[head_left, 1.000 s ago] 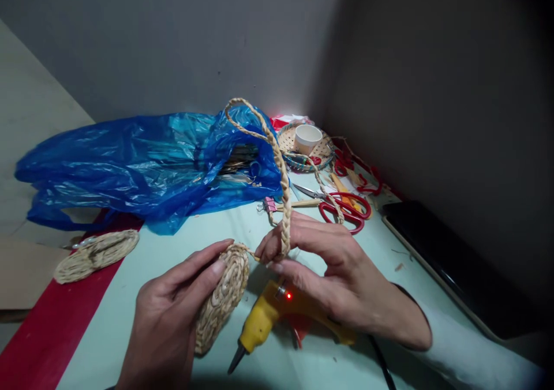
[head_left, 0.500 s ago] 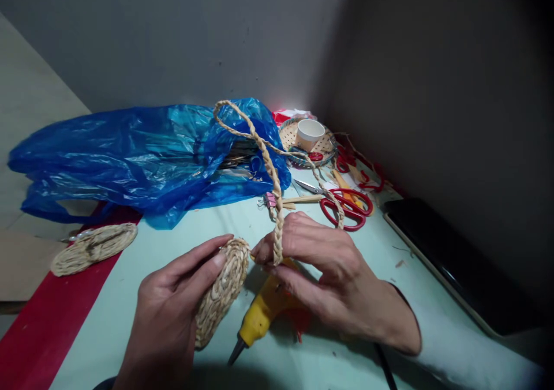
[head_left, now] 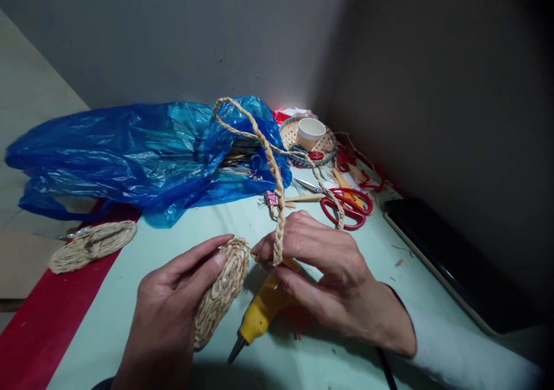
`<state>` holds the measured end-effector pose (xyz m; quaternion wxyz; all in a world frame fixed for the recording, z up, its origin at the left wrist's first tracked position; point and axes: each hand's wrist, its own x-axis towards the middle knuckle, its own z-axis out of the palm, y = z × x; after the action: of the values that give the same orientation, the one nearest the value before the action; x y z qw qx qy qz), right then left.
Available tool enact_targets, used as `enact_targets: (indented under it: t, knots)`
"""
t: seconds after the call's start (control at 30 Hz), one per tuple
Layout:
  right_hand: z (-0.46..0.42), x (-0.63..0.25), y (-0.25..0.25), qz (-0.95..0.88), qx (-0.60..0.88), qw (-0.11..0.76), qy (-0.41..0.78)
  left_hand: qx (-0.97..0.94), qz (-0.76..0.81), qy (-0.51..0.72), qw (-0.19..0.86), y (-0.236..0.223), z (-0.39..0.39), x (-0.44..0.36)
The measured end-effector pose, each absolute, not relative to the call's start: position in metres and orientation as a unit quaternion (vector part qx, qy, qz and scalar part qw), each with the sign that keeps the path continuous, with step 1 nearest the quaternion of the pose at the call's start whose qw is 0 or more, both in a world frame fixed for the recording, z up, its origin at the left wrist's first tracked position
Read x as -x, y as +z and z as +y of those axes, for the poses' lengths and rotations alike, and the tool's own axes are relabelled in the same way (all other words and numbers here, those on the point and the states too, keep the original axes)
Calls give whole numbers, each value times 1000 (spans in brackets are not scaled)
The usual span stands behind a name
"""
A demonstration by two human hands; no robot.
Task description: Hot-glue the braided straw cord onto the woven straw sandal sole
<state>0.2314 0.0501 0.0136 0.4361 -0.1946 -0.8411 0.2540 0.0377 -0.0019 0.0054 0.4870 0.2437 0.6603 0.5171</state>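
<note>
My left hand [head_left: 173, 292] is closed around an oval woven straw sole [head_left: 225, 295], thumb on its face and fingers behind the upper edge. Just right of it, my right hand [head_left: 324, 274] pinches a braided straw cord [head_left: 277, 199] close to the sole's top end. From those fingers the cord rises, loops over the blue bag and comes back down behind the hand. Below the right hand lies a yellow glue gun [head_left: 258, 316], its dark nozzle pointing to the lower left. The hand hides part of the gun's body.
A blue plastic bag [head_left: 130, 153] with straw-like strips inside spans the back left. Another straw sole [head_left: 95, 246] lies at left. Toward the right are red-handled scissors [head_left: 346, 205], a white cup [head_left: 310, 133] on a woven tray [head_left: 288, 139], a pink binder clip [head_left: 271, 198] and a black-screened phone [head_left: 459, 263].
Both hands keep their grips on the sole and the cord. The right wrist has shifted very slightly to the left; otherwise the view has moved only a little.
</note>
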Motion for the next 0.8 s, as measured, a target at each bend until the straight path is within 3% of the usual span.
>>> enact_targets:
  t: [0.67,0.8]
  knots:
    - [44,-230,7,-870,166,424,189,-228,667,525,477,3,-3,-42]
    - [42,-225,2,-887,153,416,133,-205,654,540,488,0,-5,-42]
